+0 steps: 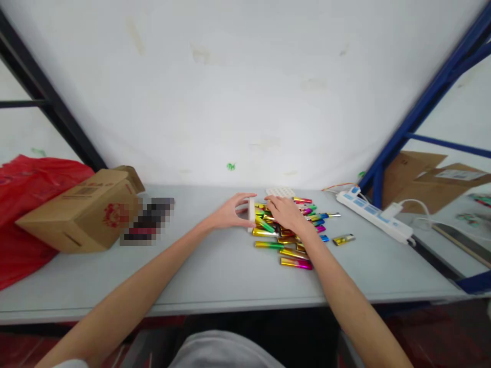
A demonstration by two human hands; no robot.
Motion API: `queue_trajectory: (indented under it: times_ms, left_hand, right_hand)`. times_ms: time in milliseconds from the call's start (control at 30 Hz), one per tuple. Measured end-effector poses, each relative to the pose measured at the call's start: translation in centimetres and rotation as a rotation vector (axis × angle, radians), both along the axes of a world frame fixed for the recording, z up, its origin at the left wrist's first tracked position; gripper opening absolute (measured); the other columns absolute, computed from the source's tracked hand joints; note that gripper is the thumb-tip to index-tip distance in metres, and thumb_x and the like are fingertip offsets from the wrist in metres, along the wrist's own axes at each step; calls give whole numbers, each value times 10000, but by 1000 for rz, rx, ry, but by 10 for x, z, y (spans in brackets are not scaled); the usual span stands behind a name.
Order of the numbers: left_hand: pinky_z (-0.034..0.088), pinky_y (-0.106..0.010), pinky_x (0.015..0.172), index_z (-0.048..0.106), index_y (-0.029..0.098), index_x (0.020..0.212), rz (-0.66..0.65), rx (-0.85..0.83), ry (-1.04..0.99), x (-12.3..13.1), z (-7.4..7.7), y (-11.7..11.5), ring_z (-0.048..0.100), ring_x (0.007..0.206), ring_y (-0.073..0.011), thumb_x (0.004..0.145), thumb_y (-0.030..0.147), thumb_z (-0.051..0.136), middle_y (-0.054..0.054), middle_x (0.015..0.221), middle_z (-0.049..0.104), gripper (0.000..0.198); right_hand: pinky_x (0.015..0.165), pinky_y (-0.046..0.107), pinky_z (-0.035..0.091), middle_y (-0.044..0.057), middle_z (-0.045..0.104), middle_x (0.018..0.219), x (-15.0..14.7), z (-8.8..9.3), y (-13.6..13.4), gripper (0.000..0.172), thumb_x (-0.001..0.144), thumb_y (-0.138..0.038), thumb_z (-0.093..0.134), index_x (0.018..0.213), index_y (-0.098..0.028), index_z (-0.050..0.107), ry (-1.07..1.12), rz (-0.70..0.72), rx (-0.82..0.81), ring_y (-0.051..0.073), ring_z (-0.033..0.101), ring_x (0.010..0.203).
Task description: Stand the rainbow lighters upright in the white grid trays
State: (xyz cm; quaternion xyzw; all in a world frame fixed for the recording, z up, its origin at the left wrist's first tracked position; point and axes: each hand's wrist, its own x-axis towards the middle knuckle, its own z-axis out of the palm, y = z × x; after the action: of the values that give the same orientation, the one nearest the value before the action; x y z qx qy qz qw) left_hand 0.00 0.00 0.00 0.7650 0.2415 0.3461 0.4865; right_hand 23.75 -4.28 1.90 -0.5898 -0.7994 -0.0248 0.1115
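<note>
Lighters [287, 253] sit piled on the table [215, 271], touching a white tray [280, 192]. Your right hand [286, 213] lies palm-down on them, fingers bent, can't tell if it's got one. Left hand [232, 213] grips the tray's end, fingers half curled. Power strip [374, 214] right, box [82, 212] left.

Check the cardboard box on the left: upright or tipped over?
Tipped over: the cardboard box lies on its side beside the red bag, flap open.
</note>
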Motion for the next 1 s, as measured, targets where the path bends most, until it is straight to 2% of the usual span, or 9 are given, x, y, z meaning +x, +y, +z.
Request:
queue_trajectory:
  times_ms: [67, 200, 400, 567, 700, 800, 900, 1000]
  left_hand:
    - [427, -543, 1183, 593, 291, 1395, 17, 4, -33, 6, -3, 0, 479, 1426, -343, 619, 341, 960, -116, 1538, 444, 860]
    - [411, -543, 1197, 608, 315, 1383, 22, 4, -45, 11, -5, 1, 461, 1443, -340, 614, 385, 962, -100, 1538, 457, 849]
    - [420, -531, 1187, 597, 349, 1387, -63, -24, 94, -22, 9, 9, 373, 1505, -325, 706, 385, 904, -72, 1564, 386, 748]
    - [429, -498, 1183, 581, 341, 1384, -39, -32, 172, -43, 19, 18, 400, 1495, -330, 685, 403, 901, -58, 1571, 431, 771]
    - [479, -473, 1137, 514, 288, 1415, 161, -36, 114, -41, 12, 32, 565, 1359, -303, 747, 491, 827, -80, 1473, 572, 765]
    - [531, -455, 1065, 506, 216, 1412, 351, 95, 200, -39, -1, 46, 648, 1238, -288, 800, 552, 745, -116, 1360, 654, 738]
    - [507, -474, 1074, 632, 171, 1276, 548, 326, 421, -37, -11, 53, 654, 1180, -310, 840, 559, 698, -140, 1279, 673, 587]
    - [450, -481, 1107, 688, 171, 1181, 626, 415, 551, -28, -15, 51, 613, 1207, -343, 827, 538, 739, -150, 1218, 662, 513]
  right_hand:
    - [1083, 404, 351, 138, 671, 1296, -13, -4, -5, 417, 1106, -376, 335, 1412, -225, 577, -6, -11, 25, 267, 583, 1214]
    - [1085, 471, 348, 165, 610, 1357, -27, -13, -13, 413, 1098, -397, 343, 1360, -234, 617, -66, 10, 85, 309, 514, 1262]
    - [1094, 465, 351, 149, 613, 1340, -17, -15, -11, 415, 1104, -418, 325, 1304, -240, 641, -38, 7, 89, 291, 521, 1249]
    - [1119, 444, 341, 127, 636, 1340, -10, -15, -7, 399, 1102, -423, 359, 1340, -256, 632, 36, 55, 61, 264, 548, 1257]
    - [1109, 387, 373, 102, 667, 1318, 0, -11, 0, 423, 1111, -401, 327, 1389, -243, 605, 112, 89, 45, 233, 585, 1245]
    - [1099, 341, 395, 110, 661, 1330, 11, -2, 13, 399, 1102, -355, 351, 1351, -206, 625, 146, 31, 66, 222, 592, 1250]
    - [1098, 329, 409, 112, 644, 1350, 25, 8, 35, 344, 1071, -311, 425, 1331, -220, 632, 143, -192, 24, 223, 591, 1263]
    - [1070, 397, 451, 186, 620, 1368, 42, 14, 61, 360, 1024, -266, 508, 1351, -175, 626, 130, -431, -64, 289, 590, 1279]
